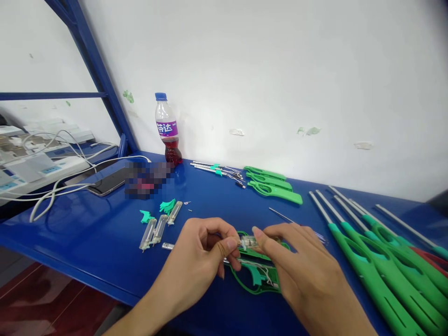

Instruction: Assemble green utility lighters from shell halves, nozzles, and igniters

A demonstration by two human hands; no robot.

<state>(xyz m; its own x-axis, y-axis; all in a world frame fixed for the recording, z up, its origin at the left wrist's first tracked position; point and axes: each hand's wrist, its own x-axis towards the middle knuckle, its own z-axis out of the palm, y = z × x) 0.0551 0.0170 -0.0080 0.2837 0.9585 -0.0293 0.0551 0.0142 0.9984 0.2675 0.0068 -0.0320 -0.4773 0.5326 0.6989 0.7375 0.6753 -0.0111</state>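
My right hand point(297, 256) holds a small clear cartridge point(249, 241) with a pale tip that points left. At that tip, the thumb and fingers of my left hand point(206, 247) are pinched together; what is between them is too small to make out. Under both hands lies an open green lighter shell point(245, 282) with a teal trigger point(257, 275), white wires and a metal tube point(168, 246) sticking out to the left. Part of the shell is hidden by my hands.
Clear cartridges point(160, 228) and teal triggers point(167, 206) lie at left. Behind are metal rods with wires point(210, 167), green shell halves point(275, 191) and a bottle point(167, 135). Several long green lighters point(371, 266) lie right. A phone point(110, 181) and white cables point(52, 193) are far left.
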